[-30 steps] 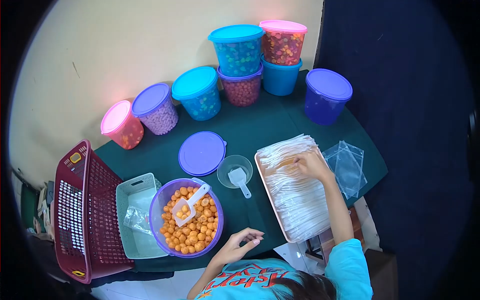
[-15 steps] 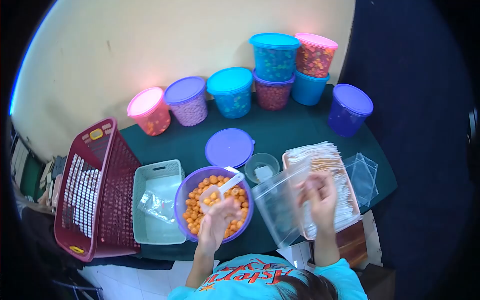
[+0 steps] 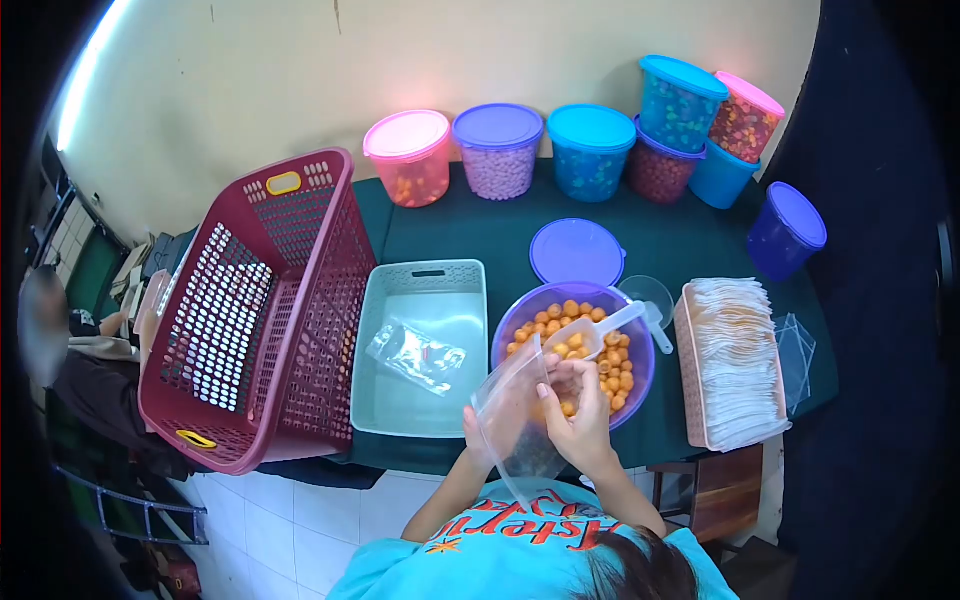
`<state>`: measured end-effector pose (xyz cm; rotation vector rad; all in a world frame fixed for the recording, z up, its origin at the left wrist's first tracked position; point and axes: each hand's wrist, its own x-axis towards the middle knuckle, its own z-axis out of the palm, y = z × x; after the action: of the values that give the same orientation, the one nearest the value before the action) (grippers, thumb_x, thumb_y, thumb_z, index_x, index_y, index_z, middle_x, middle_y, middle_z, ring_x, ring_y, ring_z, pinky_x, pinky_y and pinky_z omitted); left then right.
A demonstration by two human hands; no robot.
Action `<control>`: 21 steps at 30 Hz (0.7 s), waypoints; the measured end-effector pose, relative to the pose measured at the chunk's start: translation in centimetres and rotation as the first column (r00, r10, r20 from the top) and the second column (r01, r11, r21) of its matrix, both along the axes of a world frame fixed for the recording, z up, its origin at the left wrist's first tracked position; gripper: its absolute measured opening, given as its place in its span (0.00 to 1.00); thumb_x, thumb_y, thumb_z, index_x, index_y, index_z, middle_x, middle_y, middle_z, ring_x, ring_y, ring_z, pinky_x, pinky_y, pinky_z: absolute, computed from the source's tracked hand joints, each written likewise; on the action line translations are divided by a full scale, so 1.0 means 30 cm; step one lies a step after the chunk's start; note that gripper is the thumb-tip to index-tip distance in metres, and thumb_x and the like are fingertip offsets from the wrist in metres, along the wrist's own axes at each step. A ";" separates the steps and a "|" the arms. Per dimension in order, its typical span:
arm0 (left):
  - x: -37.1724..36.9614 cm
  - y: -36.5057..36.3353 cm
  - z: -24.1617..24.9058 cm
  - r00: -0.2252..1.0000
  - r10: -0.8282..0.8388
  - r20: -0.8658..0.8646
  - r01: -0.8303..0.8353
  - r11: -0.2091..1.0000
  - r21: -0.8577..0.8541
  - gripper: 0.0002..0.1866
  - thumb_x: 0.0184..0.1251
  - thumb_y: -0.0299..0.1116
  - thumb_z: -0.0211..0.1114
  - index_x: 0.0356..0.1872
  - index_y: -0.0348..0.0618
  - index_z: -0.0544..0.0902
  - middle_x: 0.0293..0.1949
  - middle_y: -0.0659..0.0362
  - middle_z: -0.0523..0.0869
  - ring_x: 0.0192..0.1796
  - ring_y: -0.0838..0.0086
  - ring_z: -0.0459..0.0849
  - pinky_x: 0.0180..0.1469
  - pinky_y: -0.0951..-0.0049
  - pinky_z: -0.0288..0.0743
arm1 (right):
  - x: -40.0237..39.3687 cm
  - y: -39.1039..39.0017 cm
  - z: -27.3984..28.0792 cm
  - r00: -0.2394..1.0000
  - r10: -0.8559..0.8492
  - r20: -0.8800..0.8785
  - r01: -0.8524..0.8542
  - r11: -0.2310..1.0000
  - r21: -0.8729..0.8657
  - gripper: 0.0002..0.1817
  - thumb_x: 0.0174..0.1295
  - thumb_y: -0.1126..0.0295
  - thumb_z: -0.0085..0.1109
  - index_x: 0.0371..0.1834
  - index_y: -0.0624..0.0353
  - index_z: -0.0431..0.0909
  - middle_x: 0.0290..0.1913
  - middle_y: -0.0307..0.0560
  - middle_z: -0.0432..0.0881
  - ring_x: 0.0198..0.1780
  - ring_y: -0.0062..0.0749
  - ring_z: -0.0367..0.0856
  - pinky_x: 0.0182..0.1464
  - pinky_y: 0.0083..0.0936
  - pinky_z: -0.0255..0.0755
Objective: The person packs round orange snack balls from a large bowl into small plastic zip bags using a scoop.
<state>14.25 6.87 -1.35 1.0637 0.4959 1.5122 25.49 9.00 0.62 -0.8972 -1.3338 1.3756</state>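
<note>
A clear zip bag is held up in front of me, tilted and flat-looking. My left hand grips its left side, with the fingers partly seen through the plastic. On the other side, my right hand pinches the bag near its edge, thumb against fingers. Just beyond the hands stands a purple tub of round orange snack balls. A white scoop rests on the balls with some in its bowl.
Left of the tub, a pale green basket contains a clear packet; a maroon laundry basket stands beyond. At right are a pink basket of white packets and clear bags. Lidded tubs line the back. A person sits far left.
The view has shifted left. The bag, held by my right hand over the pink basket before, is now in front of the tub. My left hand, open before, has taken hold of it.
</note>
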 end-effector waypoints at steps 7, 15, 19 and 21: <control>-0.155 -0.098 0.007 0.998 -0.053 -0.044 0.047 0.991 -0.125 0.55 0.42 0.73 0.46 0.63 0.36 0.50 0.61 0.48 0.57 0.65 0.61 0.55 0.65 0.60 0.43 | -0.142 -0.042 0.084 0.878 -0.294 0.379 -0.112 0.644 0.757 0.22 0.44 0.72 0.57 0.48 0.53 0.73 0.54 0.44 0.68 0.54 0.40 0.64 0.55 0.36 0.55; -0.297 -0.160 -0.068 0.992 -0.124 0.018 0.124 0.953 -0.278 0.56 0.40 0.73 0.47 0.63 0.36 0.50 0.62 0.49 0.55 0.66 0.60 0.53 0.65 0.60 0.44 | -0.274 -0.053 0.010 0.903 -0.292 0.315 -0.111 0.550 0.828 0.21 0.44 0.73 0.57 0.46 0.53 0.74 0.49 0.40 0.73 0.52 0.37 0.66 0.53 0.35 0.57; -0.333 -0.143 -0.072 0.983 -0.184 -0.006 0.179 0.961 -0.213 0.56 0.42 0.74 0.41 0.63 0.34 0.50 0.63 0.48 0.55 0.65 0.60 0.54 0.65 0.60 0.45 | -0.290 -0.061 0.018 0.895 -0.293 0.338 -0.087 0.628 0.773 0.19 0.43 0.73 0.58 0.43 0.55 0.76 0.46 0.41 0.75 0.51 0.37 0.68 0.53 0.35 0.57; -0.339 -0.143 -0.083 0.981 -0.192 0.021 0.193 0.965 -0.178 0.54 0.45 0.74 0.36 0.63 0.33 0.51 0.63 0.48 0.55 0.65 0.59 0.54 0.65 0.60 0.45 | -0.290 -0.064 0.018 0.875 -0.296 0.384 -0.108 0.652 0.750 0.18 0.42 0.74 0.58 0.41 0.56 0.76 0.45 0.43 0.76 0.50 0.39 0.69 0.53 0.35 0.57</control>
<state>4.09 2.57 -3.83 0.9401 0.5013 1.2735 16.78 7.07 1.14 -0.7047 -1.9900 0.3715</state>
